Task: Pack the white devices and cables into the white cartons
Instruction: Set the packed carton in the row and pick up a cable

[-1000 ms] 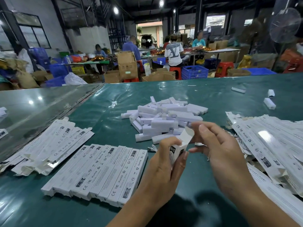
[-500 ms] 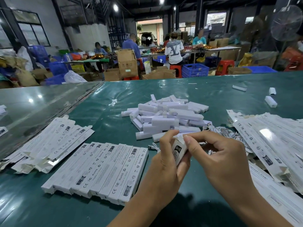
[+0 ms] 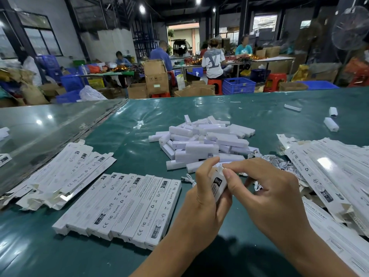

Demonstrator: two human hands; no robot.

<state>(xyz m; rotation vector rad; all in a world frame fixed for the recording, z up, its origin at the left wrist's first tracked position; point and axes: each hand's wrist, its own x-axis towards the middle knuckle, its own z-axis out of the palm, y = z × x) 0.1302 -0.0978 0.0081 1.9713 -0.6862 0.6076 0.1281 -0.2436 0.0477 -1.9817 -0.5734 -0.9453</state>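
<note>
While your left hand [image 3: 201, 198] grips the white carton [image 3: 218, 185] above the desk [image 3: 139, 112], your right hand [image 3: 265, 188] pinches its top flap — both hands holding it.

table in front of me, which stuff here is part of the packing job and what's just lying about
Part of the job:
- carton gripped by left hand, right hand pinching its flap
- pile of white devices
- heap of cables
- row of closed cartons
- flat cartons

Lying about:
- stray white pieces
- blue crate
- brown box
</note>
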